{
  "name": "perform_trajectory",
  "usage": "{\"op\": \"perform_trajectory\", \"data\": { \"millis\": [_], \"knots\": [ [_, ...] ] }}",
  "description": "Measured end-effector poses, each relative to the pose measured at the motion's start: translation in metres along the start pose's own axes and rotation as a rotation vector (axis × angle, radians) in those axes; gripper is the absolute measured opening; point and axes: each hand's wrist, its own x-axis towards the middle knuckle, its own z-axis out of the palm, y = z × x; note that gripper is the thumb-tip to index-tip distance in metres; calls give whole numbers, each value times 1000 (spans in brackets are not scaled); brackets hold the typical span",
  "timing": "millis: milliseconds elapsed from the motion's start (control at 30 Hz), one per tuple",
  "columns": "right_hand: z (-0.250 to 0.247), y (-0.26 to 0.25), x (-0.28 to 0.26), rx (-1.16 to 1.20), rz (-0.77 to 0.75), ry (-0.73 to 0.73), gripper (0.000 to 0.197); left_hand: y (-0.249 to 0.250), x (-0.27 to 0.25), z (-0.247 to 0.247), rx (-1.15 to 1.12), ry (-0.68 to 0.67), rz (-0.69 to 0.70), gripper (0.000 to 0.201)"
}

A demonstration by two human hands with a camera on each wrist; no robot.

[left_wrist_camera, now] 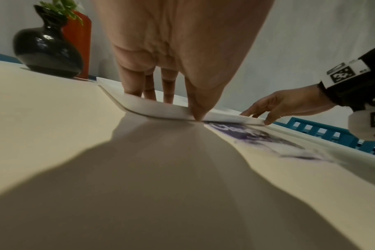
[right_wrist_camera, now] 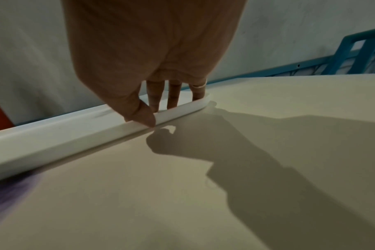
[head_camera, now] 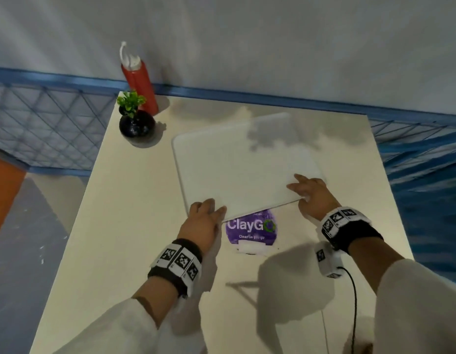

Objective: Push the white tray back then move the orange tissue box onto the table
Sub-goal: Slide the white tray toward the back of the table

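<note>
The white tray (head_camera: 242, 162) lies flat on the cream table (head_camera: 135, 226), turned slightly askew. My left hand (head_camera: 212, 206) holds the tray's near left corner, fingers over the rim and thumb against its outer edge. My right hand (head_camera: 301, 189) holds the near right corner the same way. The left wrist view shows the left hand (left_wrist_camera: 173, 106) pinching the tray's rim (left_wrist_camera: 156, 110). In the right wrist view the right hand (right_wrist_camera: 163, 113) pinches that rim (right_wrist_camera: 54, 135). I see no orange tissue box for certain; an orange shape (head_camera: 4, 195) sits off the table at the far left.
A black vase with a green plant (head_camera: 137, 125) and a red squeeze bottle (head_camera: 141, 83) stand at the table's far left corner. A purple ClayGo sticker (head_camera: 251, 229) lies partly under the tray's near edge. A blue mesh railing (head_camera: 43, 123) runs behind and beside the table.
</note>
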Motion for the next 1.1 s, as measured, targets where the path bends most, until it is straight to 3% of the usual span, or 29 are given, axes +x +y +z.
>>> {"op": "perform_trajectory", "data": {
  "millis": [100, 233, 400, 799, 1099],
  "knots": [
    [-8, 11, 7, -17, 11, 31, 55, 1, 12, 1, -20, 69, 72, 41],
    [-9, 17, 8, -32, 16, -4, 49, -5, 15, 4, 19, 40, 54, 39],
    [4, 11, 8, -4, 37, 40, 46, -18, 29, -14, 39, 74, 127, 41],
    [37, -37, 15, -7, 163, 76, 54, -74, 71, -63, 175, -114, 158, 43],
    [35, -46, 20, -57, 193, 36, 56, -67, 71, -75, 141, -122, 77, 56]
  ]
}}
